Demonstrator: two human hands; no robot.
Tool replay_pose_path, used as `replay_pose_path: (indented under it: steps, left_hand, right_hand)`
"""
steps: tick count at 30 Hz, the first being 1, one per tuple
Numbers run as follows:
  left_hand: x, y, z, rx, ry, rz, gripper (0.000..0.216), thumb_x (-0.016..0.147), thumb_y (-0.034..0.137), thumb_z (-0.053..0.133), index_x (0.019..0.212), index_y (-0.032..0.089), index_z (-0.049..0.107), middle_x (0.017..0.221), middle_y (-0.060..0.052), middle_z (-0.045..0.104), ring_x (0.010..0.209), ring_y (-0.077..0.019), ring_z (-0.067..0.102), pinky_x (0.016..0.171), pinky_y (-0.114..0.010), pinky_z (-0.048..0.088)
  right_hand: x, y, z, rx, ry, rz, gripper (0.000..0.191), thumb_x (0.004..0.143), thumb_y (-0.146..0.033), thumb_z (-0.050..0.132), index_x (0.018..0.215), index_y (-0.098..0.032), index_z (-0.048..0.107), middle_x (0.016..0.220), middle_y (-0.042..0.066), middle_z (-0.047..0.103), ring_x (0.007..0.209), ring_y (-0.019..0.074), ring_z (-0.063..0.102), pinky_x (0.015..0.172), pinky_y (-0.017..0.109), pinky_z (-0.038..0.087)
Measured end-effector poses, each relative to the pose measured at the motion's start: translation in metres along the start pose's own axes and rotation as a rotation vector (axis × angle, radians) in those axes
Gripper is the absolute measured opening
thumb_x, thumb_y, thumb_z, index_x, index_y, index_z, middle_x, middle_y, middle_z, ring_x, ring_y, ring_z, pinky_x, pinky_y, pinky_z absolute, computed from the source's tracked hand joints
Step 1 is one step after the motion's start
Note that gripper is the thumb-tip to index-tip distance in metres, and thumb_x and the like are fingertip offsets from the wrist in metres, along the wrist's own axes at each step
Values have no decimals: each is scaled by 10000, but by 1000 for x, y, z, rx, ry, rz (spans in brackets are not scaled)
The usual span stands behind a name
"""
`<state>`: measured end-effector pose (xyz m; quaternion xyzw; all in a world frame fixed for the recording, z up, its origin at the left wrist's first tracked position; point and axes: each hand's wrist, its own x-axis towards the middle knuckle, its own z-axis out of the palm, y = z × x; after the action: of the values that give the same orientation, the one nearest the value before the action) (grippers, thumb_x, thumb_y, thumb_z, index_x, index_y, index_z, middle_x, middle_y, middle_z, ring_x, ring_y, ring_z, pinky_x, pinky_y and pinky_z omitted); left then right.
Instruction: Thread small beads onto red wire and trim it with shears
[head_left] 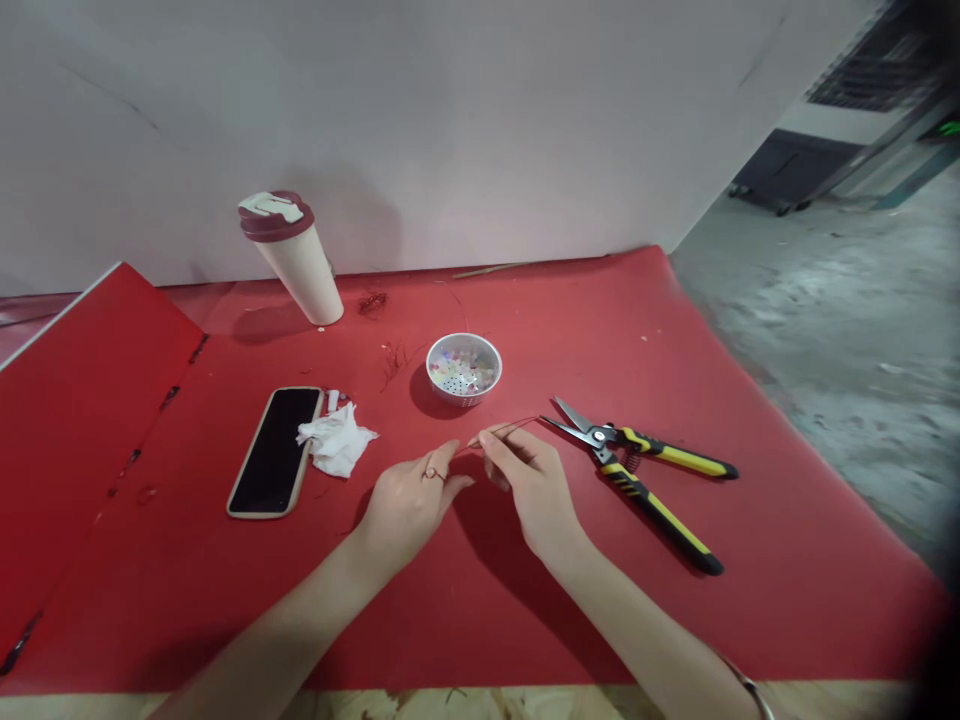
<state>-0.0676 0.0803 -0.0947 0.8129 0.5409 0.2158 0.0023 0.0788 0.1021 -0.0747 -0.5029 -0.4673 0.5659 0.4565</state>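
My right hand (529, 480) pinches a thin reddish wire (525, 420) between thumb and fingers, and its loose end sticks out to the right. The wire also spans the small gap to my left hand (409, 500), whose fingertips are closed at its other end; their exact grip is partly hidden. A thin ring with a small bead (433, 473) sits on a left finger. Just beyond both hands stands a small white perforated bowl (463, 398) with colourful beads (466, 368) inside. Yellow-and-black snips (600, 437) lie with blades apart, right of my right hand.
A phone (276, 455) and crumpled tissue (339, 440) lie left. Behind them stands a lidded cup (304, 270). Wire scraps (373, 303) are scattered on the red table cover (600, 630). A red panel (82, 420) rises at far left; a grey wall (450, 130) borders the back.
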Motion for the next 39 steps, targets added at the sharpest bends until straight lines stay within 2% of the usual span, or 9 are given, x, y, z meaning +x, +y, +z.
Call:
replay_pose_path:
  steps: [6,11,15,23,27,31,34,37,39]
  left_hand:
    - [-2,3,4,-56,-171,-108,313,908,340,393,1085,126,536,635,-36,678,513,-165,635,435,-236,411]
    - [-4,6,4,-56,-118,-73,307,922,312,363,1066,110,543,653,-49,690,512,-172,640,441,-246,434]
    - [-5,6,5,-15,-58,-29,307,928,290,345,1051,105,557,705,-67,700,517,-167,640,463,-245,453]
    - [-5,7,4,-113,-88,-71,299,925,283,338,1053,129,561,780,-83,712,604,-172,665,541,-249,486]
    - [0,12,-7,-384,-235,-305,242,892,303,398,1018,169,556,786,-55,704,619,-157,645,554,-246,467]
    - [5,14,-17,-977,-363,-592,251,879,402,382,866,179,497,610,11,611,434,-92,488,463,-216,386]
    - [5,14,-19,-1240,-449,-638,273,879,421,377,788,176,455,535,50,509,383,-56,358,416,-196,280]
    - [3,14,-17,-1334,-473,-620,315,875,437,398,725,167,457,479,84,334,405,-49,239,418,-198,194]
    - [1,15,-16,-1366,-467,-637,331,874,438,403,714,158,476,480,86,286,421,-52,202,424,-208,167]
  right_hand:
    - [1,1,0,-8,4,18,234,808,-376,544,669,-192,586,538,-43,434,509,110,380,513,262,306]
    - [1,0,1,16,-2,19,259,806,-367,549,614,-193,546,546,-40,440,513,107,381,519,260,310]
    - [1,1,0,14,0,24,231,807,-360,546,660,-189,593,530,-42,426,507,109,380,509,259,304]
    - [2,3,1,9,-1,28,233,801,-377,545,682,-187,608,511,-46,412,497,109,368,497,256,294]
    - [2,2,0,2,-4,36,236,797,-386,546,681,-188,600,508,-46,406,494,108,359,494,258,291]
    - [2,-2,0,-9,-70,46,253,793,-378,557,627,-187,560,501,-52,405,490,99,348,501,255,296]
    - [1,-3,2,8,-133,67,257,789,-372,561,612,-186,546,524,-47,445,486,93,361,496,251,302]
    - [2,-3,1,2,-152,88,224,788,-368,564,653,-189,565,506,-58,427,468,89,362,486,246,299]
    - [4,-3,-1,-6,-137,73,197,792,-355,568,685,-190,576,500,-63,408,472,86,356,487,242,291]
